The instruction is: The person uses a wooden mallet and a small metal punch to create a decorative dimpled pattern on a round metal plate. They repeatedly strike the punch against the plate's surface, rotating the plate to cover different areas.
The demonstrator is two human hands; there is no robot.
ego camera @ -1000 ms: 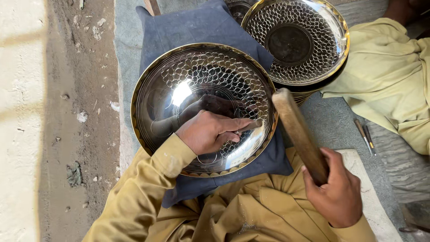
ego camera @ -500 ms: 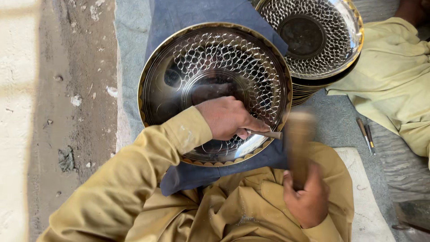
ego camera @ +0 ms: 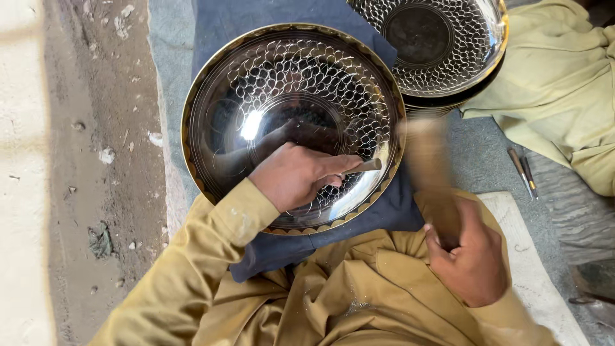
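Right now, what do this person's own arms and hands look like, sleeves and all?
Both arms wear long, loose sleeves of mustard-yellow cloth, matching the garment over the lap. The left sleeve is creased, with a few pale specks near the cuff. The left hand and right hand are bare: no gloves, rings or watch visible.

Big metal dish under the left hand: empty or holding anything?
Empty. The dish shows only its bare, shiny patterned inside; just the left hand and a punch rest in it.

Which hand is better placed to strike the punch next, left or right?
Right. The right hand grips the wooden mallet, raised and motion-blurred just beside the punch. The left hand is busy pinning that punch against the engraved metal bowl, so it likely stays put.
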